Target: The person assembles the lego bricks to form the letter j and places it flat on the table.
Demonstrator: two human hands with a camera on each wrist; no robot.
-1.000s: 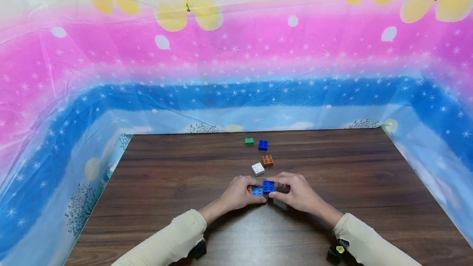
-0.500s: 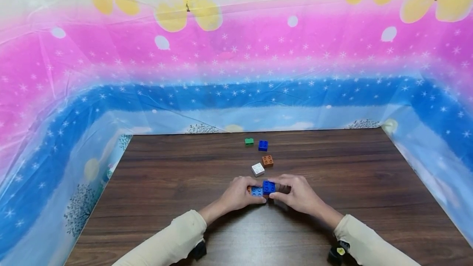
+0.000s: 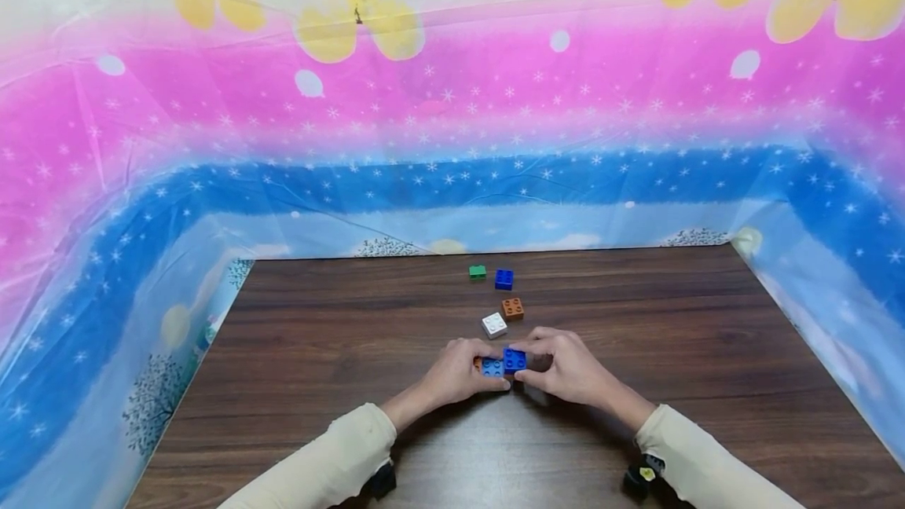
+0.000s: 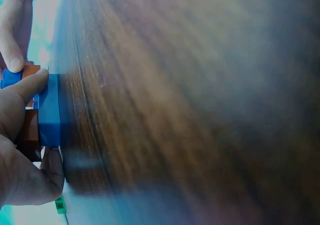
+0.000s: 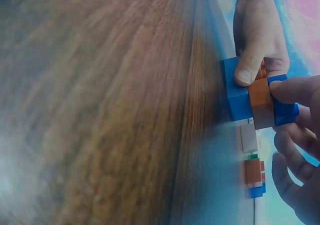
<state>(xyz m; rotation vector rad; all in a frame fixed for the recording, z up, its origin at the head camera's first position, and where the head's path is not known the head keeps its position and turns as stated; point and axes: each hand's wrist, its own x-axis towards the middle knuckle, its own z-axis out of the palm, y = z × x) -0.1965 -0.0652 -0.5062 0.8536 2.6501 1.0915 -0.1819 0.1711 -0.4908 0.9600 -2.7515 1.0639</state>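
Stretching away beneath both hands, the dark wooden table (image 3: 332,320) carries all the action, and the hands meet at its middle. Look at the left hand (image 3: 452,371): narrow grip, thumb on the near side and fingers on the far side, clasping the light blue brick (image 5: 236,97). Opposite, the right hand (image 3: 569,368) pinches the held dark blue brick (image 3: 515,360) between thumb and forefinger, other fingers bent loosely below, as the right wrist view shows.

And the build itself sits right between the hands! Light blue forms the base, a few studs bare on top. Near the left palm, one orange brick (image 4: 30,135) stands on it; toward the right hand, a second orange brick (image 5: 261,105) sits with the dark blue one stacked above. Whether the base touches the wood, I can't tell.

Just beyond the fingertips lies a white brick (image 3: 494,325), then a loose orange brick (image 3: 512,309), a loose dark blue brick (image 3: 504,280) farther out and, smallest, a green brick (image 3: 477,272) beside it.
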